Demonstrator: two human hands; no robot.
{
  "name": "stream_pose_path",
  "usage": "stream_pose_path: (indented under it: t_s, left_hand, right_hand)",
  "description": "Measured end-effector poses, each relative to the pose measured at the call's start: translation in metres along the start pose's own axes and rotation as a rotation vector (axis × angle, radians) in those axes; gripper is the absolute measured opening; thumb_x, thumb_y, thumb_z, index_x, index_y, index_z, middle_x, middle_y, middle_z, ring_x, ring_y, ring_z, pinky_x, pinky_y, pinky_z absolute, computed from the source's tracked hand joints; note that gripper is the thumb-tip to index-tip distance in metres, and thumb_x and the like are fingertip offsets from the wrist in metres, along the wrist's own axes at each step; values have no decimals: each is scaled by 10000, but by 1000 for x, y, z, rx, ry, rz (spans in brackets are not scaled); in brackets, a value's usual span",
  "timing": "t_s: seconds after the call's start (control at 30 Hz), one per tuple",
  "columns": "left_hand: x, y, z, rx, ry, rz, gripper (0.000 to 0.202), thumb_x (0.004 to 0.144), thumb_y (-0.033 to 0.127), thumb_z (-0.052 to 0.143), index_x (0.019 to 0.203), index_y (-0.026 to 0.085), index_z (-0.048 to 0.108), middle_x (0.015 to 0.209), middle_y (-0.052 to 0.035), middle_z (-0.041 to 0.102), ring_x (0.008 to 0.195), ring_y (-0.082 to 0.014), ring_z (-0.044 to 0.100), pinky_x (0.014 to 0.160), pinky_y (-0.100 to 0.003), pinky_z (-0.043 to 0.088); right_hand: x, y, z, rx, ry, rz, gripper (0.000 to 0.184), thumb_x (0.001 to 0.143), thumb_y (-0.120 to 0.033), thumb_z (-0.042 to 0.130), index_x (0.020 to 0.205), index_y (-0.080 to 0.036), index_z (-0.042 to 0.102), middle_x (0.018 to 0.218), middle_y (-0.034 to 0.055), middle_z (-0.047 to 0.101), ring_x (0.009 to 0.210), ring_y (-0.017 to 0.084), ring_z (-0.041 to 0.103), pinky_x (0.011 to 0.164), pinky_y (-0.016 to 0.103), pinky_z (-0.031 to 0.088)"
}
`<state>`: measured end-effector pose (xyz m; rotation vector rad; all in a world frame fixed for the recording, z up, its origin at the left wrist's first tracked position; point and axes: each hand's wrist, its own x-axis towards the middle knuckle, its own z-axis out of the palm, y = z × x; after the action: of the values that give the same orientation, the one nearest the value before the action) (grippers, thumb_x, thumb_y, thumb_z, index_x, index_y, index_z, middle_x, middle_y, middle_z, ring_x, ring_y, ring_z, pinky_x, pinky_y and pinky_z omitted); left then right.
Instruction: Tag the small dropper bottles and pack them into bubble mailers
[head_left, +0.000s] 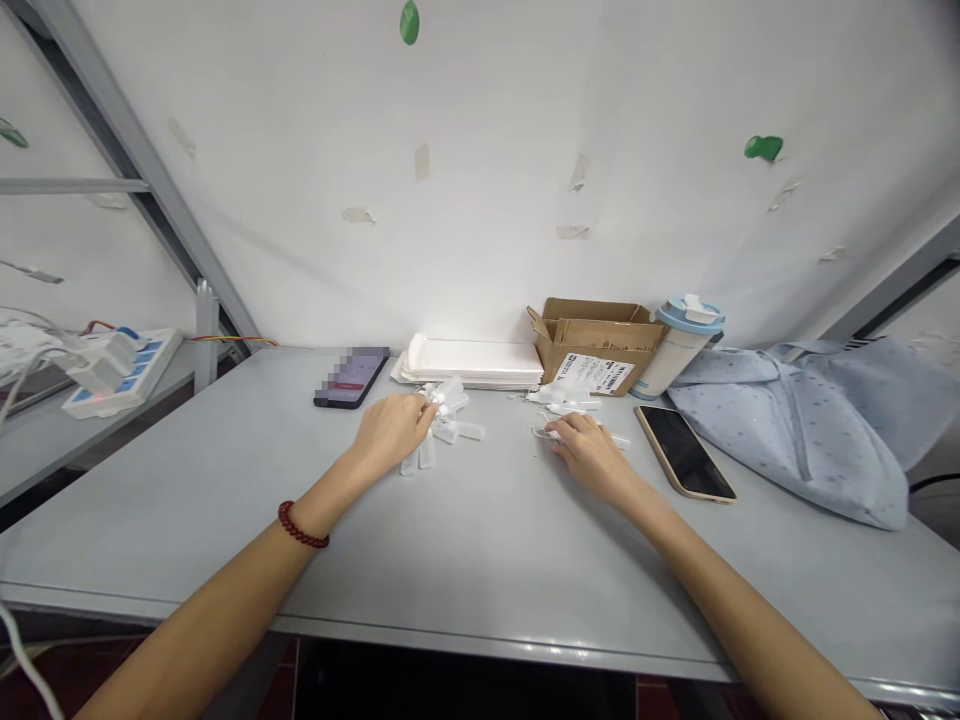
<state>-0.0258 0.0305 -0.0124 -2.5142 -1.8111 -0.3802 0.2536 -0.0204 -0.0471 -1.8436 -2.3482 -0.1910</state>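
Two loose groups of small translucent plastic tubes lie on the grey table. At the left group (450,395), my left hand (394,430) has its fingers closed at the pile's edge, seemingly on one of the tubes; the fingertips are partly hidden. My right hand (592,450) rests low over the table just in front of the right group (570,392). Its thumb and fingers are pinched at a small whitish plastic piece (541,433), and another tube (621,441) shows beyond the knuckles.
Behind the tubes lie a stack of flat white boxes (472,360) and an open cardboard box (600,340). A lidded cup (679,345), a phone (686,455) and a blue patterned cloth bag (795,430) are at right. Another phone (352,377) and a power strip (127,370) are left.
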Motion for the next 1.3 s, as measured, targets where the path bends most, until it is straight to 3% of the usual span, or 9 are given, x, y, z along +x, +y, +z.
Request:
stream_pose_path:
  t_s: [0.27,0.4,0.7,0.9,1.1,1.3]
  left_hand:
    - [-1,5,-8,-115,43,-188,376,869,418,376,975,166,635,821,-71,701,804,-255,624,585,-281,381]
    - [-2,7,-7,-188,97,-168,354,861,390,401,1048,174,610,806,-44,699,776,-233,624,613,-286,399]
    - [-16,25,3,-317,53,62,320,877,352,385,1017,174,611,789,-29,669,708,-193,600,604,-280,393]
    - [-26,36,9,-452,-5,290,318,878,303,426,1148,183,542,841,-23,654,693,-153,585,654,-267,423]
    - [-31,40,11,-482,-54,423,393,888,292,444,1272,204,448,928,-34,652,792,-165,594,687,-268,435]
    - [-32,42,17,-461,-77,551,234,905,261,418,932,167,630,809,-35,635,727,-150,568,674,-256,409]
  right_hand:
    - [2,-2,-3,20,-42,57,285,841,-88,485,1099,-175,569,1094,121,601,1033,257,521,791,350,401]
    - [2,-3,-4,77,-29,46,278,832,-74,482,1075,-170,576,1075,109,617,1037,254,530,817,367,399]
    - [-1,-8,-4,326,165,-82,185,854,-153,463,1003,-162,574,994,100,629,946,235,568,791,370,436]
    - [-8,-24,-14,477,279,-192,166,878,-195,447,999,-175,559,928,87,629,895,216,578,771,362,453]
    - [-16,-40,-25,602,198,-248,198,903,-203,411,1013,-178,573,893,80,620,839,187,578,743,329,464]
    - [-20,-49,-29,689,96,-241,243,922,-227,373,1011,-185,596,824,53,615,766,158,575,691,285,453]
